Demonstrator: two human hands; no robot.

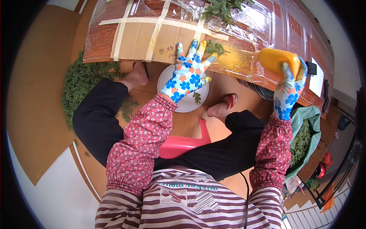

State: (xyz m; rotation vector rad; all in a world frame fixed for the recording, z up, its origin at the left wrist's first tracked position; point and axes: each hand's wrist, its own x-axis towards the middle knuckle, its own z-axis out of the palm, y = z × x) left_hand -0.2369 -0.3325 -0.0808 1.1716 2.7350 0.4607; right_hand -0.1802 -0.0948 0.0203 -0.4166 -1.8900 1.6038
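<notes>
Both my hands wear blue-and-white flowered gloves with yellow stains on the fingers. My left hand (190, 68) is spread over the near edge of the table, fingertips on the cardboard. Beside its index finger lies a small green sprig (216, 48); I cannot tell whether the finger touches it. My right hand (291, 82) is wrapped round a yellow squeeze bottle (275, 61), tipped on its side with its spout toward the sprig. Between spout and sprig, a yellow smear with specks (231, 60) covers the table's edge.
Taped cardboard (141, 40) and clear plastic film cover the wooden table (100, 45). More green sprigs (225, 11) lie farther back. Below are a white round tub (183, 103), a pink stool (183, 145), a heap of greenery (85, 86), and a green sack (314, 129) of leaves at right.
</notes>
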